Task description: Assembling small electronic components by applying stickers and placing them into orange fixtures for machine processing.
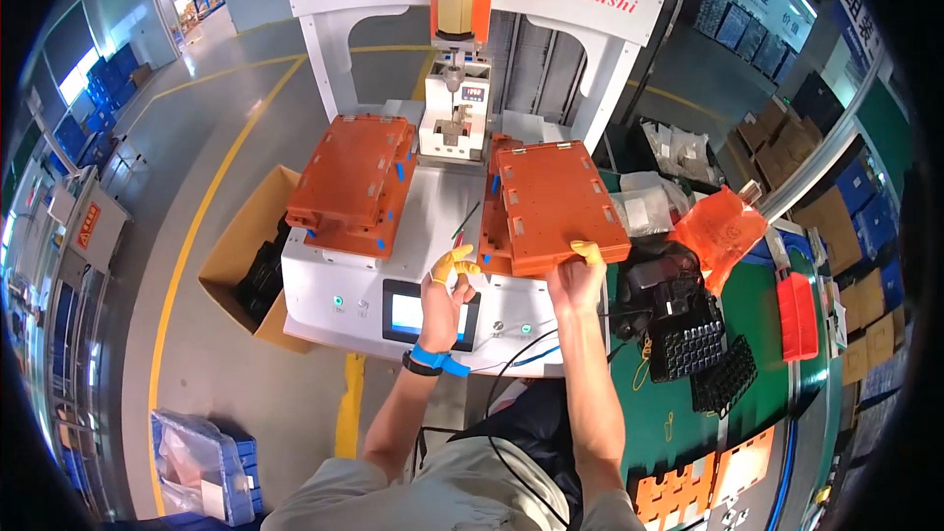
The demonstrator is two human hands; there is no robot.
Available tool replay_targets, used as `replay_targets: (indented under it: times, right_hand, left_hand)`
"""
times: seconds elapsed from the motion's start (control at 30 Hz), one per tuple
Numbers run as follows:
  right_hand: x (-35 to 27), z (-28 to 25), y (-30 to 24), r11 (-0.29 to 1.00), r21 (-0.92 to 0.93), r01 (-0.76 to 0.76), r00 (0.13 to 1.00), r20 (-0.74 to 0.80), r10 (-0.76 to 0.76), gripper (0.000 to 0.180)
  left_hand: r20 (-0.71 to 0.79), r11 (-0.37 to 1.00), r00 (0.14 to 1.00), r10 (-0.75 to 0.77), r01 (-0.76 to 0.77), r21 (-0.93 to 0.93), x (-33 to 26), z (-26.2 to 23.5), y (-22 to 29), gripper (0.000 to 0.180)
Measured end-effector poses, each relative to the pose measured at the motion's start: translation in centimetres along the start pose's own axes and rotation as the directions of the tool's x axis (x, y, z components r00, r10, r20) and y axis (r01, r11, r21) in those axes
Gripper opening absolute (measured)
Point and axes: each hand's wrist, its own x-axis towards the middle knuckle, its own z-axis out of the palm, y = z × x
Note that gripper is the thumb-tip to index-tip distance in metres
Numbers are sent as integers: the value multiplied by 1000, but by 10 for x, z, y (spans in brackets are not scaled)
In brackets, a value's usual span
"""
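Note:
My right hand point(577, 285) closes on the near edge of the right orange fixture's lid point(556, 199), with a yellow-covered thumb on top. The lid sits skewed over its orange base point(495, 231); whether it is raised is hard to tell. Left of it, my left hand point(448, 297) is closed above the machine's screen, yellow covers on its fingers. From its fingertips rises a thin, dark, pointed tool point(466, 222), perhaps tweezers. A blue strap point(441, 361) circles my left wrist. The left orange fixture point(351, 182) lies closed on the white machine, blue tabs along its side.
Between the fixtures stands the machine's screwdriving head point(454, 79). A cardboard box point(241, 265) with black parts is at the left. On the green bench point(644, 403) at the right lie black trays point(685, 342), an orange bag point(723, 233) and a red bin point(796, 315).

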Motion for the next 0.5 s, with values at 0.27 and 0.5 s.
replay_targets:
  times: [0.27,0.5]
  right_hand:
    - [40,5,31,984,180,7,1000,-1,-7,61]
    - [38,3,46,976,213,-49,996,-56,63,56]
  left_hand:
    - [100,755,938,333,-329,568,15,34,8,44]
    - [253,406,843,474,-465,787,53,47,9,44]
